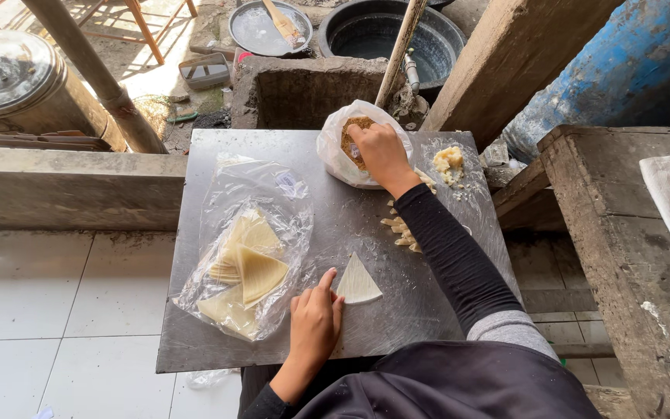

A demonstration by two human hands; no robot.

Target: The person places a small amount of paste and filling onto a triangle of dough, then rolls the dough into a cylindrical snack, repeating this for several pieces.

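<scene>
Her left hand lies flat, fingers loose, touching a triangular dough wrapper on the metal table. Her right hand reaches into a white plastic bag of brown filling, grip hidden; folded wrappers sit left.

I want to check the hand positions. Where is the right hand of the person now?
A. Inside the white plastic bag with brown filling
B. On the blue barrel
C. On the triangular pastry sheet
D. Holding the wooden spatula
A: the right hand reaches into the white plastic bag, while the left hand touches the triangular pastry sheet.
</scene>
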